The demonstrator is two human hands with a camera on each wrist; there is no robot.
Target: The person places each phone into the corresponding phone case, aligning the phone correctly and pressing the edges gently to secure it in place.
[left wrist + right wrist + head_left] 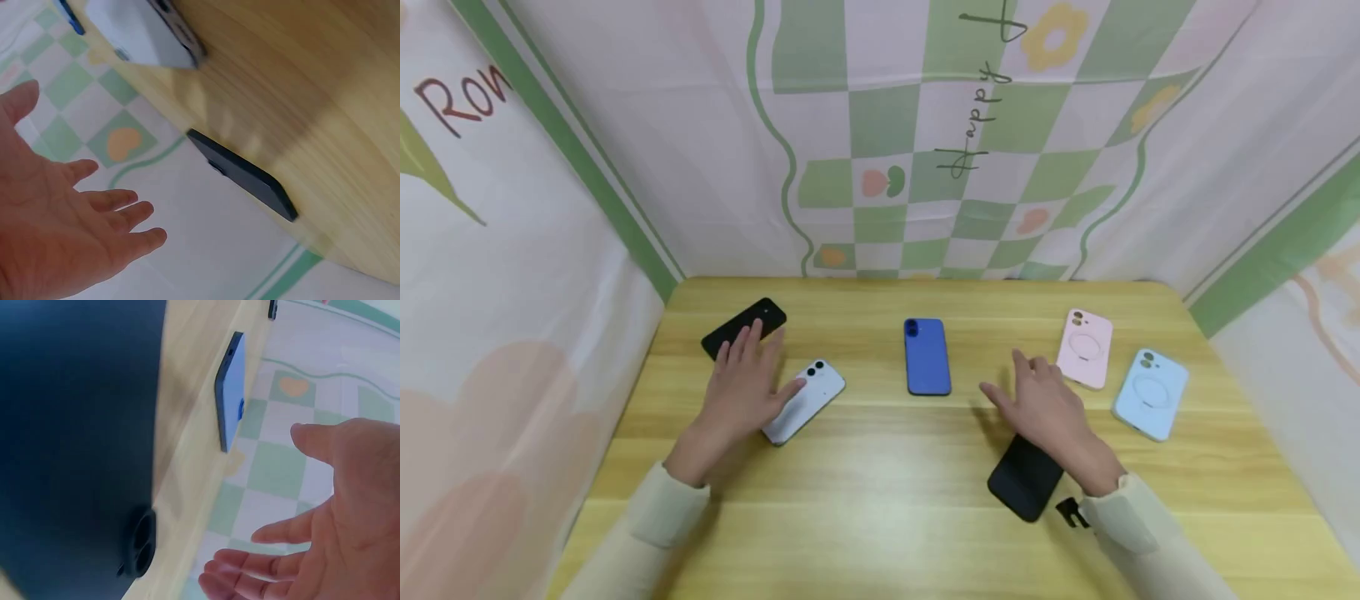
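My left hand (741,392) is held with fingers spread above the table, between a black phone (733,329) and a white phone (808,400). In the left wrist view that hand (75,231) holds nothing and stands apart from both phones. A dark phone or case (75,425) with a two-ring camera block lies under my right hand (1045,404), which partly covers it in the head view. In the right wrist view the right hand's fingers (281,562) are loosely extended, with nothing in them. A blue phone (928,358) lies back up between the hands.
A pink phone case (1097,367) and a light blue phone case (1131,408), each with a ring outline, lie to the right. A small black piece (1071,512) shows beside the right cuff. Printed cloth (880,125) rises behind the wooden table (880,517).
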